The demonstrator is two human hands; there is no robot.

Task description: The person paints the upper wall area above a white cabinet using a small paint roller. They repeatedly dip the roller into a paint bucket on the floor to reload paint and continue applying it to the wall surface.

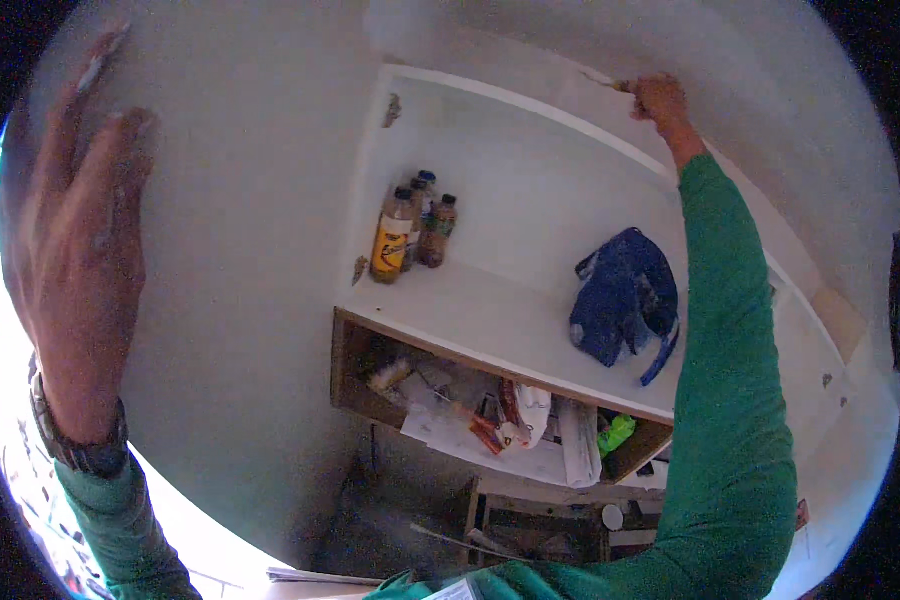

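Observation:
My right hand (660, 98) is raised at the upper right, its fingers wrapped round a small paintbrush-like tool (622, 86). The tool's pale tip points left, at the wall strip just above the top edge of a white cabinet (530, 100). Blur keeps its exact kind unclear. At the far left, my left hand (85, 220) is held up in front of a plain grey wall (240, 200), its fingers stretched out and pale smears on one of them. Nothing shows in its grip, and whether it touches the wall I cannot tell.
Several bottles (393, 235) stand at the left of the cabinet shelf, and a dark blue cloth bag (625, 295) lies at its right. An open compartment (350, 370) below holds papers, a brush and a bright green item (617, 433). Lower down is a wooden frame (475, 515).

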